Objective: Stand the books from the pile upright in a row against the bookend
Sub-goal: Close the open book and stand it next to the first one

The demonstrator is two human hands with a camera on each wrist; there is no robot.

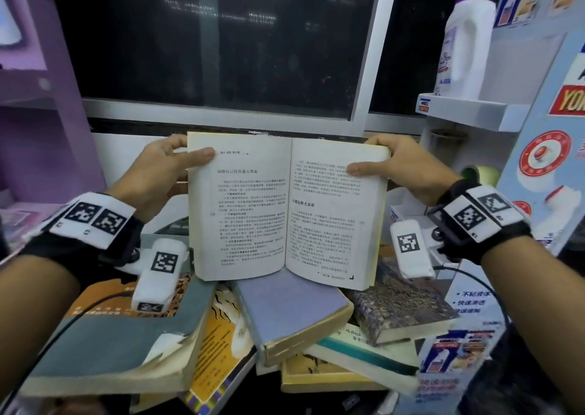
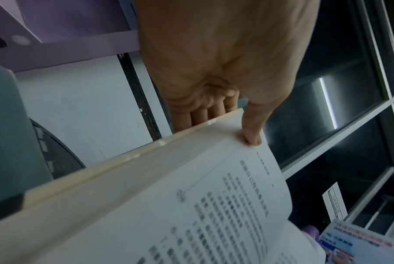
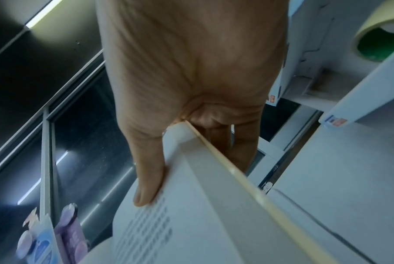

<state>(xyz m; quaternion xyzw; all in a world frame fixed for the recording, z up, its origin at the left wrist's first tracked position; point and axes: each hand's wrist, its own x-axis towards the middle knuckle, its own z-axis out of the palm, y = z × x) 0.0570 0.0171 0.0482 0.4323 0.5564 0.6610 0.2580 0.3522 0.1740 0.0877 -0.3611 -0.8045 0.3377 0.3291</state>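
Observation:
An open book (image 1: 285,212) with printed white pages stands upright above the pile, spread wide. My left hand (image 1: 164,167) grips its left half, thumb (image 2: 251,132) pressed on the page and fingers behind the cover. My right hand (image 1: 402,164) grips the right half the same way, thumb (image 3: 149,187) on the page (image 3: 191,214). Below lies the pile of books: a grey-and-orange one (image 1: 120,335), a lavender one (image 1: 291,310), a dark patterned one (image 1: 402,307), a yellow one (image 1: 221,345). No bookend shows in any view.
A dark window (image 1: 221,41) is behind the book. Purple shelving (image 1: 38,98) stands at the left. On the right a white shelf (image 1: 465,110) carries a white bottle with a purple cap (image 1: 465,41), beside printed display boards (image 1: 544,161) and a tape roll (image 3: 383,39).

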